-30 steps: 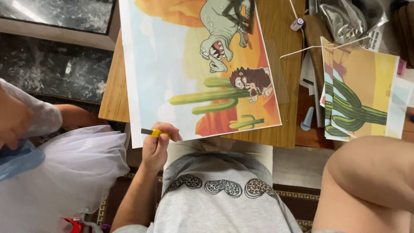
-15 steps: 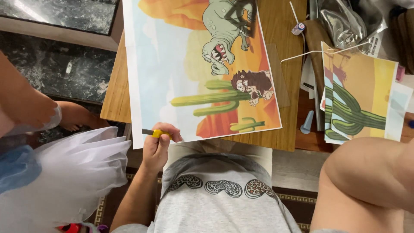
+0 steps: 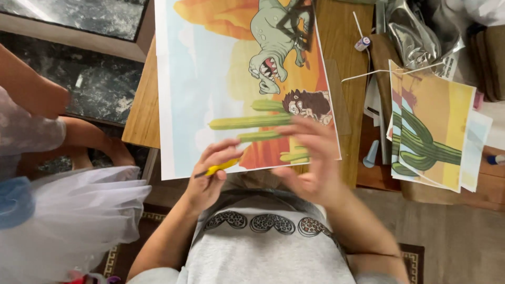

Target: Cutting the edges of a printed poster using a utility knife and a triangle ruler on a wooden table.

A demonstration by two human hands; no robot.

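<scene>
Your left hand (image 3: 210, 176) sits at the near edge of the large cartoon print (image 3: 236, 79), its fingers (image 3: 223, 152) curled closed around a thin yellow-handled tool (image 3: 218, 168). The tool lies almost level, its dark tip pointing left, just off the print's bottom edge. Your thumb and forefinger pinch the yellow part; the rest of the handle is hidden in your palm.

Your right hand (image 3: 310, 158) hovers over the lower right corner of the same print, fingers spread and loosely open, holding nothing. It is blurred, so you cannot tell whether the fingertips touch the paper. It covers part of the green cactus (image 3: 247, 122) and sits just below the shaggy-haired figure (image 3: 307, 103) printed there.

The print lies flat on the wooden counter (image 3: 142, 115), overhanging its near edge toward your grey shirt (image 3: 263, 247). A green dinosaur (image 3: 273, 47) with open jaws fills the upper part of the picture.

To the right, well apart from both hands, a stack of smaller cactus prints (image 3: 431, 131) rests on the counter, with crumpled silver foil (image 3: 415, 37) behind it and a small thread spool (image 3: 363, 43) near the foil. At the left, another person in a white tulle skirt (image 3: 68, 221) stands beside you, one arm (image 3: 31, 89) raised.
</scene>
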